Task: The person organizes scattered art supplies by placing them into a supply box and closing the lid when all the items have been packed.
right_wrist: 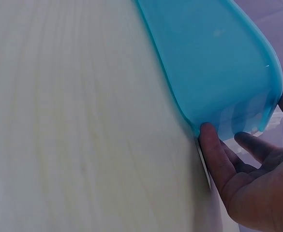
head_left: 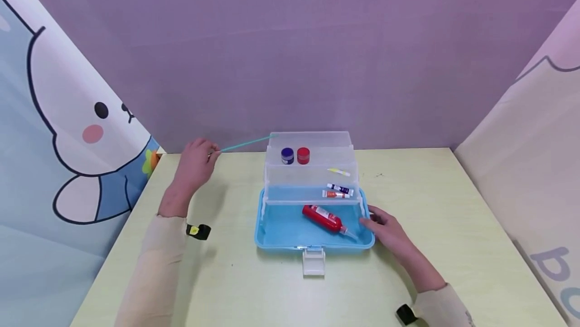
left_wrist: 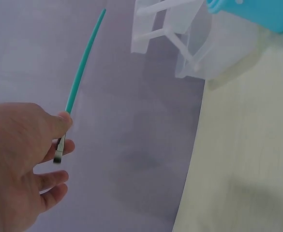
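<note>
My left hand (head_left: 195, 163), raised over the back left of the table, pinches a paintbrush (left_wrist: 83, 67) near its metal ferrule. The thin teal handle extends toward the back of the box in the head view. A blue plastic storage box (head_left: 276, 244) stands unfolded, its clear tiered trays (head_left: 312, 138) raised behind. The thumb and fingers of my right hand (head_left: 387, 229) touch the box's right end without closing round it. A red squeeze bottle (head_left: 322, 218) with a pointed nozzle lies in the base.
On the trays are a dark blue jar (head_left: 287, 155), a red jar (head_left: 303, 155), a yellow-and-white tube (head_left: 339, 172), a purple-and-white tube (head_left: 340, 189) and an orange-and-white tube (head_left: 336, 194). A white latch (head_left: 313, 262) hangs at the box front. Purple cloth (head_left: 312, 55) rises behind the table (head_left: 254, 291).
</note>
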A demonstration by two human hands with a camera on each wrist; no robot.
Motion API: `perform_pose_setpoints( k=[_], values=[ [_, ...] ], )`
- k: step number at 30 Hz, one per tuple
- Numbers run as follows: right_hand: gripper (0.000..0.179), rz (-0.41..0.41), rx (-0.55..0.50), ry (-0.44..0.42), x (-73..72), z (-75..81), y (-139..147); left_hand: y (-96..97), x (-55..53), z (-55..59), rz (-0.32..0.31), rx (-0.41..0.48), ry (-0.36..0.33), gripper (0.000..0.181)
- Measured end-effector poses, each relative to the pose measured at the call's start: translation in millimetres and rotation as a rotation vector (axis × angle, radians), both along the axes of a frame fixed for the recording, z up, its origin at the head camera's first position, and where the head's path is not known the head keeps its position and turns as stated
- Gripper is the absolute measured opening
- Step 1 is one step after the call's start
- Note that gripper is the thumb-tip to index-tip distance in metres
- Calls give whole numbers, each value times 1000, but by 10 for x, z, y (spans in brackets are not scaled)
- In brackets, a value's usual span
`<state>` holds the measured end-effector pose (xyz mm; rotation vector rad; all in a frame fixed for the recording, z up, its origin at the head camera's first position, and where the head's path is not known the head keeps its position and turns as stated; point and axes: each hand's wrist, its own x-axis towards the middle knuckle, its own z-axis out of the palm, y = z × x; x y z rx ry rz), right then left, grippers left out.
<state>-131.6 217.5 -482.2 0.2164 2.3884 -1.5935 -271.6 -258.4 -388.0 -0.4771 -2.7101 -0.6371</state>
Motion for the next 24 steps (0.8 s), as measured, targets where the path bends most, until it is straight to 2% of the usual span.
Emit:
perform_pose_setpoints(
  k=[4,13,17,24],
  values=[
    [66,10,-2,-3,-21,9,-23,49,-1,10,-4,-2,0,17],
    [67,32,5,-5,-48,36,-68,132,-24,73,6,-39,-53,19],
    [68,28,11,-4,-21,37,-56,219,-77,97,0,-69,-73,20],
    [67,7,14,-9,38,30,-17,444,-168,146,-48,-74,-79,21]
  ],
)
